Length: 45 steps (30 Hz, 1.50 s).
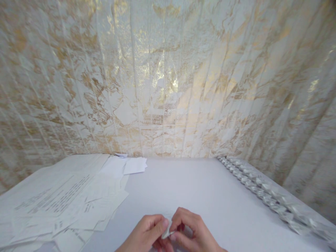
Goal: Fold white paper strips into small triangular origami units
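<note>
Near the table's front edge, a small folded piece of white paper (166, 233) is pinched between my two hands. My left hand (149, 231) has its thumb pressed on the paper's upper left side, with the fingers curled beneath. From the other side my right hand (193, 229) grips the paper's right edge between thumb and bent index finger. Most of the paper is covered by the fingers, so its full shape cannot be made out.
Loose printed sheets (65, 196) spread over the table's left side, with small blank white papers (135, 165) at their far end. Rows of folded paper pieces (262, 190) line the right edge of the white table (181, 185). A gold-patterned curtain (162, 87) hangs behind.
</note>
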{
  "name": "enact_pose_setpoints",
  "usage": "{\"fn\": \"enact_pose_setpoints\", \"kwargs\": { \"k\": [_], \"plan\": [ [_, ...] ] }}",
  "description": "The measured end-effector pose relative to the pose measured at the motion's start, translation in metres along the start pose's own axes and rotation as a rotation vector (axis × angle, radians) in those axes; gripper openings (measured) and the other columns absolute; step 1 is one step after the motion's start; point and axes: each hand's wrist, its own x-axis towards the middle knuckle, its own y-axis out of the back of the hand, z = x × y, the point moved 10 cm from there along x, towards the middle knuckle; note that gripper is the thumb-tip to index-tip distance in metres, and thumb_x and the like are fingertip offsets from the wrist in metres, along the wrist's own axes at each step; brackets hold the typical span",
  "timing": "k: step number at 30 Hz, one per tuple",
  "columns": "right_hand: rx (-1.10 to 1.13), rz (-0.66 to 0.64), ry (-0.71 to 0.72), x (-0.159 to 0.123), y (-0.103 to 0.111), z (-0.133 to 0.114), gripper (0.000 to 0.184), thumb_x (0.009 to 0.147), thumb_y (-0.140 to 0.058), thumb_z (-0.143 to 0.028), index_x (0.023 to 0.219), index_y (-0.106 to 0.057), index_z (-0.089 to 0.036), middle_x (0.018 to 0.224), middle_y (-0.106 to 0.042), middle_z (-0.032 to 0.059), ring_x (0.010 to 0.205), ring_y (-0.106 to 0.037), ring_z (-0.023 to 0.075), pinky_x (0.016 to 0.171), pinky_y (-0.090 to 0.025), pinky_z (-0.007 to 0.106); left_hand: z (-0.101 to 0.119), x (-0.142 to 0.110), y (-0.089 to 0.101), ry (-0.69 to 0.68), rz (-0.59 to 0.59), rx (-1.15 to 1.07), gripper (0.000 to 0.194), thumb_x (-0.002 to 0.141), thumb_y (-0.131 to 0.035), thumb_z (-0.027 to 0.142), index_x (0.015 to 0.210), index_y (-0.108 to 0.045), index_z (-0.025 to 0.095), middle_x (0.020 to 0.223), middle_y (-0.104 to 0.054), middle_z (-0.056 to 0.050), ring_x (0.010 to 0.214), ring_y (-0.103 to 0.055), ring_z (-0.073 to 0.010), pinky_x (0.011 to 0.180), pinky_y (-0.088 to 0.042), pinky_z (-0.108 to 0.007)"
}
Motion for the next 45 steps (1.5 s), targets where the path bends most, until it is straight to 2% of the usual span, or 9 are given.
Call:
{"fn": "enact_pose_setpoints", "kwargs": {
  "k": [3, 8, 11, 23, 28, 33, 39, 41, 45],
  "plan": [
    [0.036, 0.047, -0.131, -0.001, 0.004, 0.014, 0.036, 0.091, -0.065, -0.05, 0.073, -0.066, -0.018, 0.07, -0.061, 0.0012, 0.065, -0.053, 0.0156, 0.062, -0.041, 0.027, -0.001, 0.0, -0.006, -0.004, -0.058, -0.029, 0.058, 0.076, -0.066, 0.076, 0.078, -0.06, 0.018, 0.07, -0.077, -0.012, 0.064, -0.07, -0.0209, 0.061, -0.046, -0.029],
    [0.148, 0.066, -0.263, -0.003, 0.002, 0.022, 0.041, 0.086, -0.069, -0.055, 0.07, -0.065, -0.018, 0.065, -0.062, -0.0004, 0.064, -0.052, 0.0152, 0.063, -0.039, 0.027, -0.003, -0.002, -0.007, 0.024, -0.077, -0.032, 0.056, 0.078, -0.064, 0.074, 0.078, -0.059, 0.019, 0.068, -0.077, -0.011, 0.063, -0.068, -0.021, 0.063, -0.045, -0.03],
    [0.213, 0.079, -0.265, -0.002, 0.001, 0.019, 0.037, 0.087, -0.068, -0.052, 0.075, -0.062, -0.018, 0.066, -0.064, -0.0003, 0.064, -0.054, 0.0151, 0.063, -0.041, 0.026, 0.0, -0.004, -0.01, 0.016, -0.103, -0.011, 0.057, 0.082, -0.057, 0.076, 0.078, -0.059, 0.019, 0.068, -0.077, -0.011, 0.065, -0.069, -0.021, 0.064, -0.045, -0.03],
    [0.291, 0.087, -0.289, -0.002, -0.006, 0.022, 0.027, 0.085, -0.069, -0.042, 0.081, -0.055, -0.019, 0.061, -0.054, -0.0052, 0.057, -0.046, 0.0121, 0.058, -0.034, 0.025, 0.0, -0.002, -0.01, -0.002, -0.086, -0.003, 0.057, 0.079, -0.065, 0.073, 0.079, -0.059, 0.016, 0.071, -0.079, -0.016, 0.061, -0.067, -0.0194, 0.062, -0.043, -0.029],
    [0.394, 0.107, -0.316, -0.003, -0.012, 0.032, 0.033, 0.085, -0.072, -0.048, 0.081, -0.056, -0.019, 0.059, -0.051, -0.0066, 0.054, -0.047, 0.0106, 0.058, -0.037, 0.024, 0.003, -0.005, -0.01, -0.006, -0.067, -0.016, 0.056, 0.081, -0.065, 0.071, 0.08, -0.062, 0.014, 0.07, -0.079, -0.014, 0.061, -0.065, -0.0174, 0.063, -0.044, -0.027],
    [0.649, 0.131, -0.365, -0.003, -0.024, 0.053, 0.048, 0.075, -0.08, -0.061, 0.08, -0.056, -0.019, 0.052, -0.047, -0.0102, 0.044, -0.038, 0.0062, 0.051, -0.036, 0.021, -0.005, -0.001, -0.009, 0.011, -0.077, -0.06, 0.059, 0.077, -0.068, 0.072, 0.08, -0.065, 0.014, 0.064, -0.076, -0.01, 0.054, -0.063, -0.0152, 0.056, -0.042, -0.025],
    [0.71, 0.116, -0.376, 0.001, -0.022, 0.05, 0.049, 0.076, -0.08, -0.061, 0.083, -0.057, -0.018, 0.051, -0.05, -0.009, 0.044, -0.042, 0.0064, 0.052, -0.037, 0.021, -0.003, 0.001, -0.006, 0.015, -0.039, -0.114, 0.059, 0.079, -0.064, 0.073, 0.077, -0.062, 0.015, 0.053, -0.068, -0.004, 0.047, -0.058, -0.0132, 0.052, -0.04, -0.025],
    [0.68, 0.155, -0.362, 0.001, -0.017, 0.052, 0.05, 0.077, -0.078, -0.063, 0.083, -0.058, -0.018, 0.051, -0.051, -0.0084, 0.044, -0.043, 0.0066, 0.05, -0.036, 0.02, 0.002, -0.001, -0.003, -0.023, -0.005, -0.121, 0.059, 0.08, -0.063, 0.074, 0.083, -0.061, 0.016, 0.056, -0.069, -0.002, 0.052, -0.06, -0.013, 0.056, -0.042, -0.025],
    [0.672, 0.214, -0.353, -0.002, -0.014, 0.057, 0.051, 0.078, -0.077, -0.064, 0.085, -0.057, -0.018, 0.052, -0.058, -0.0048, 0.043, -0.046, 0.0074, 0.047, -0.032, 0.019, 0.014, -0.004, 0.005, -0.136, 0.059, -0.111, 0.059, 0.071, -0.078, 0.069, 0.094, -0.057, 0.02, 0.078, -0.073, -0.003, 0.071, -0.063, -0.0153, 0.061, -0.043, -0.025]
  ]
}}
